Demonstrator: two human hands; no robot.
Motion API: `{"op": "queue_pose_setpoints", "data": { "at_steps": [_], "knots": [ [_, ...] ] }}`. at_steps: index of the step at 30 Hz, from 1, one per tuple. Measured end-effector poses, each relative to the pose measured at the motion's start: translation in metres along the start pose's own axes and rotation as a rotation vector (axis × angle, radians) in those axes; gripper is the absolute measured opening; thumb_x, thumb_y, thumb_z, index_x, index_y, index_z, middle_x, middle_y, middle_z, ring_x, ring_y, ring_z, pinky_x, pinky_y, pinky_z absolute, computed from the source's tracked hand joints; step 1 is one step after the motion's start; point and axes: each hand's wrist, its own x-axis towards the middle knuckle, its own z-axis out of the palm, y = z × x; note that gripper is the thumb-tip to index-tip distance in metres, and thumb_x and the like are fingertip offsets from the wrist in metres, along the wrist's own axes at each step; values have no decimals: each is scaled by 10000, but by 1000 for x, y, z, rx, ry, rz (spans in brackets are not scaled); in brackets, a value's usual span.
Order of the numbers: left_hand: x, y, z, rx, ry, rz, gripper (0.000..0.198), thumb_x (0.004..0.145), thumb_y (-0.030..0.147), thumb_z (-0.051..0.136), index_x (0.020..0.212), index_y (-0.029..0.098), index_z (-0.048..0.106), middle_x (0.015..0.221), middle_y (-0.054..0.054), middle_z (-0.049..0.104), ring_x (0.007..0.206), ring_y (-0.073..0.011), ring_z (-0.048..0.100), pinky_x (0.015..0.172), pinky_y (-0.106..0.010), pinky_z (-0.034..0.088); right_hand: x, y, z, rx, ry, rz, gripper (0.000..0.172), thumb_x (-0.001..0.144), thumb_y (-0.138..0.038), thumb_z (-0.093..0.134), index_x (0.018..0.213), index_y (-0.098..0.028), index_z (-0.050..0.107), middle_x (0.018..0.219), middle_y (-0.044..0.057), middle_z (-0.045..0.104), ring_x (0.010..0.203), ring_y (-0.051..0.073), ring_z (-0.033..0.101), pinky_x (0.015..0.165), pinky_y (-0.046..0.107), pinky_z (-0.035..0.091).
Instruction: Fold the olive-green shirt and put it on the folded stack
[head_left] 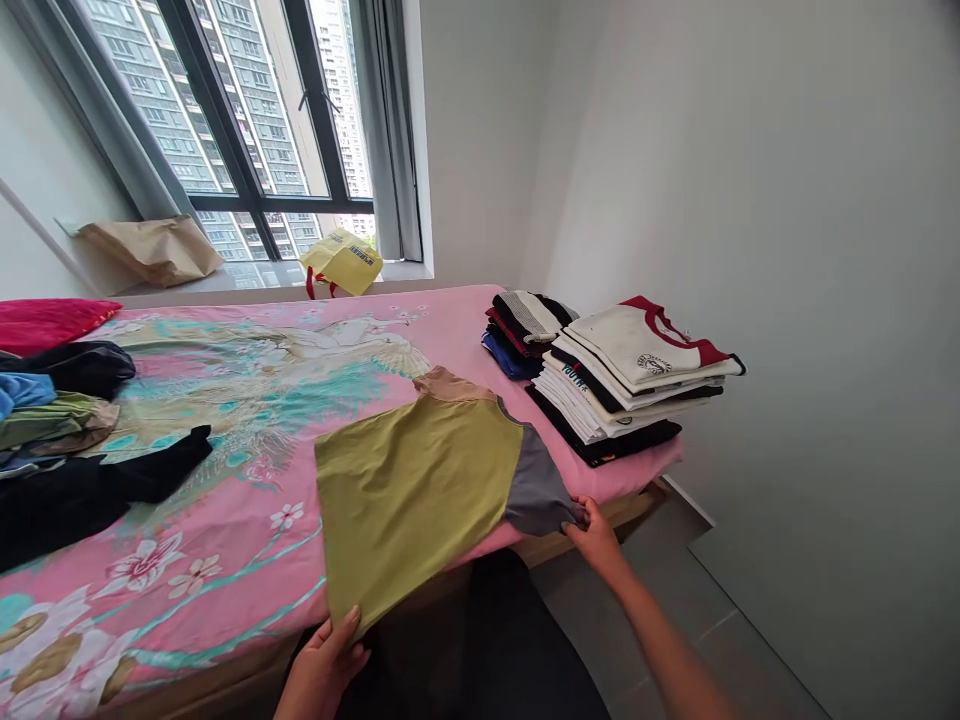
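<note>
An olive-green t-shirt [409, 490] with a grey sleeve and a tan collar part lies half folded on the near edge of the bed. My left hand [324, 665] grips its lower corner at the bed's front edge. My right hand [596, 535] pinches the tip of the grey sleeve at the right. A stack of folded shirts [626, 385], white with a red-trimmed one on top, sits just beyond on the bed's right corner.
The bed carries a pink floral sheet [225, 540]. Unfolded dark, blue and red clothes [67, 440] are heaped at the left. A second small folded pile [525, 330] lies behind the stack. A yellow bag [341, 262] and brown paper [154, 250] rest on the window sill. A white wall stands at the right.
</note>
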Motion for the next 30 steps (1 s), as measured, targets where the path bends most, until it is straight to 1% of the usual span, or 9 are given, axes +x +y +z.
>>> {"op": "queue_pose_setpoints", "data": {
  "at_steps": [4,6,9,11,14,16,20,25,30],
  "knots": [
    [0,-2,0,-52,25,-59,416,496,204,831,814,191,563,554,77,578,398,-62,493,504,-223,519,-17,1,-4,-27,160,-17,308,724,-305,466,1011,-204,513,999,111,646,933,250,607,864,400,474],
    [0,-3,-1,-42,25,-29,427,499,201,833,834,189,569,564,80,577,402,-56,490,510,-220,521,-22,2,-6,12,240,-18,302,681,-280,476,968,-215,545,1050,108,620,1014,260,561,932,409,431],
    [1,-6,-5,8,20,-13,432,526,194,832,880,180,585,569,78,572,408,-55,493,518,-219,518,-25,7,-9,139,294,89,281,590,-269,517,861,-209,557,966,92,615,1004,263,552,952,414,418],
    [2,-8,-9,42,44,-8,408,551,172,820,885,176,586,593,61,597,422,-65,520,517,-222,511,-25,12,-9,210,273,186,311,584,-306,540,876,-199,539,910,79,615,934,252,582,854,403,484],
    [0,-10,-9,66,86,25,357,610,194,792,901,187,585,680,21,652,500,-106,598,531,-244,506,-22,15,-6,297,189,276,385,659,-440,577,958,-200,533,954,66,624,896,231,610,680,347,542],
    [-3,-10,-6,98,104,42,340,623,249,789,893,186,592,695,12,655,528,-123,616,532,-253,497,-19,12,-2,406,109,340,418,677,-504,624,964,-211,541,974,45,631,895,211,619,647,315,550],
    [-9,-8,-1,191,74,82,351,557,355,815,732,155,585,580,18,607,424,-85,516,484,-231,438,-12,4,5,615,-58,500,420,610,-399,766,923,-214,558,875,2,658,781,172,637,627,283,549],
    [-13,-13,-11,194,45,132,504,434,546,807,594,166,516,443,28,524,362,-55,376,431,-207,313,-14,-3,-11,548,-193,497,372,602,-319,778,909,-205,604,802,4,686,631,145,620,545,243,508],
    [-27,-33,-32,388,-50,140,594,426,729,695,484,202,428,357,36,423,364,-67,305,440,-227,214,-43,5,-37,387,-145,481,392,585,-430,771,893,-233,632,855,23,705,692,185,651,541,250,508]
  ]
}}
